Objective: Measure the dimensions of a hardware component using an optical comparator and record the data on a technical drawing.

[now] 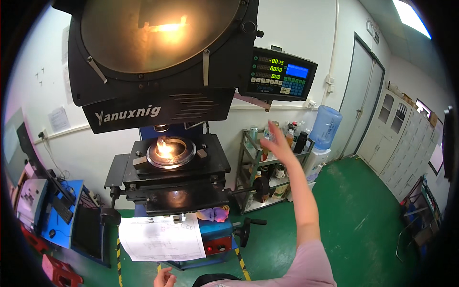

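Observation:
My right hand (278, 143) is raised at the end of an outstretched arm, below the digital readout box (281, 74) and apart from it. Its thumb and fingers are spread, with nothing in them. Low at the front edge, my left hand (165, 278) is partly cut off; its fingers are curled, and no object shows in them. Before me stands a profile projector with a large round screen (160, 43) showing a bright glow. Light falls on its round glass stage (171, 154). A paper drawing (160, 239) hangs below the stage, beside a purple cloth (213, 214).
A metal shelf (245, 179) with bottles and jars stands behind my right hand, beside a water dispenser (326, 129). Handwheels (244, 232) stick out from the projector. At left is a blue desk (71, 210) with a keyboard, and a red stool (60, 272). Cabinets (382, 134) line the right.

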Demonstrator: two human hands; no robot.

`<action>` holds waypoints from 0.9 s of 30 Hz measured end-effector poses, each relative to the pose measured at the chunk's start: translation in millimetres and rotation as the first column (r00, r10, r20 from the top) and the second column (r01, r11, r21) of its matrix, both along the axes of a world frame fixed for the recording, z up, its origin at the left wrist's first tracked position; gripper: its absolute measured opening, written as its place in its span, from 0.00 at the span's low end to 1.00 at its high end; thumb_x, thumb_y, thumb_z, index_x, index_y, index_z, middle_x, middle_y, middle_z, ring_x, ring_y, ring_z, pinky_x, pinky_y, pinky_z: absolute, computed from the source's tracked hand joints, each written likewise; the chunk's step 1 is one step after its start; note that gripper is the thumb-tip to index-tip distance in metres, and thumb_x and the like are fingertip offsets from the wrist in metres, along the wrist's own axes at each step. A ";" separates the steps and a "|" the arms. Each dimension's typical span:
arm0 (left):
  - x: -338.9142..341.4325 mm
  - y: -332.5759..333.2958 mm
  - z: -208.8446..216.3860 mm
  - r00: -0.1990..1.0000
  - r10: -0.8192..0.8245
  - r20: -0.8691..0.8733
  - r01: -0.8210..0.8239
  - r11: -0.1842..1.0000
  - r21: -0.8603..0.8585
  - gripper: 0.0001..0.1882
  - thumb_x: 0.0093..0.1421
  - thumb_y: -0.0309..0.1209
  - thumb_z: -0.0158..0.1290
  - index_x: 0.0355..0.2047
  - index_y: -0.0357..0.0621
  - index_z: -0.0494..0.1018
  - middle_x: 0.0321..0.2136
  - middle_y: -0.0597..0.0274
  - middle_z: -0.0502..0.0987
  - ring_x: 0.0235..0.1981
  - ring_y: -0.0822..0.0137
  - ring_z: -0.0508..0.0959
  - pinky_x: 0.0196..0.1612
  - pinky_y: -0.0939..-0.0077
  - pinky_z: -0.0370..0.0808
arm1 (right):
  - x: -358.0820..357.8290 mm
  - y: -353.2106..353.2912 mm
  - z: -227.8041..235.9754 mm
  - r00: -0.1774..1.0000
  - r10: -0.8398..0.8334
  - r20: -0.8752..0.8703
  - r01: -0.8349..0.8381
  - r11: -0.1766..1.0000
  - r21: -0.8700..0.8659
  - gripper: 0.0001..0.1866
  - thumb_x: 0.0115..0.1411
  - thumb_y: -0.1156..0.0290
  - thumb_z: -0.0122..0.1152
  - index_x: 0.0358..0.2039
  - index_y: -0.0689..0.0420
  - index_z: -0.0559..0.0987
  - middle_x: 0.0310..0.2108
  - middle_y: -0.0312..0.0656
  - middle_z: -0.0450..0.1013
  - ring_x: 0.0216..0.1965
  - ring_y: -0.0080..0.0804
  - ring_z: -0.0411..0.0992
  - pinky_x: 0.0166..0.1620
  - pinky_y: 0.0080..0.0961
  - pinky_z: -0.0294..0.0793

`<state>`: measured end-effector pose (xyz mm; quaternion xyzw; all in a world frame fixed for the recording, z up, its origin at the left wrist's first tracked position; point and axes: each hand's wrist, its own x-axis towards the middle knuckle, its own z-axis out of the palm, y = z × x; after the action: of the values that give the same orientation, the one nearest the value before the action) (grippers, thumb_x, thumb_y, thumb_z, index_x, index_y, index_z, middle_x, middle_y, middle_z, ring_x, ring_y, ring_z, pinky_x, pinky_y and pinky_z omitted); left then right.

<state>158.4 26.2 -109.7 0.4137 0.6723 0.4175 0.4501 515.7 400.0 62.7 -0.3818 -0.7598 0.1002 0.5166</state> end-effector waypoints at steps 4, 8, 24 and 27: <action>3.5 -4.4 -7.0 0.988 0.137 0.065 -0.143 0.986 0.086 0.18 0.52 0.29 0.43 0.44 0.41 0.61 0.40 0.52 0.65 0.39 0.63 0.65 0.42 0.73 0.63 | -45.1 43.6 93.7 0.911 -0.400 0.096 0.308 0.817 0.487 0.40 0.40 0.59 0.59 0.52 0.52 0.51 0.47 0.56 0.51 0.49 0.51 0.52 0.48 0.35 0.56; -3.4 -8.8 -10.1 0.983 0.181 0.030 -0.183 0.975 0.125 0.18 0.53 0.30 0.42 0.44 0.40 0.60 0.40 0.53 0.65 0.39 0.65 0.65 0.43 0.74 0.62 | -82.1 69.9 142.2 0.769 -0.639 0.019 0.565 0.694 0.447 0.40 0.37 0.59 0.60 0.51 0.50 0.53 0.48 0.57 0.51 0.47 0.52 0.54 0.47 0.37 0.58; -25.1 -25.6 -32.1 0.943 0.332 0.014 -0.332 0.938 0.101 0.18 0.51 0.28 0.44 0.43 0.37 0.61 0.38 0.53 0.66 0.37 0.65 0.67 0.38 0.76 0.65 | -108.7 70.4 141.5 0.676 -0.733 -0.076 0.703 0.610 0.367 0.41 0.37 0.57 0.59 0.52 0.47 0.51 0.48 0.53 0.51 0.47 0.46 0.55 0.42 0.34 0.63; -25.8 -19.9 -26.8 0.955 0.295 0.029 -0.296 0.951 0.086 0.17 0.51 0.28 0.44 0.42 0.37 0.62 0.37 0.53 0.67 0.37 0.66 0.67 0.39 0.76 0.65 | -93.6 76.0 134.8 0.688 -0.722 -0.077 0.683 0.608 0.406 0.41 0.37 0.58 0.59 0.52 0.51 0.51 0.47 0.53 0.52 0.45 0.46 0.57 0.41 0.34 0.63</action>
<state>132.6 6.3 -136.5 0.3250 0.7036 0.5132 0.3688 422.2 476.0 197.5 -0.5381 -0.5757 -0.2876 0.5444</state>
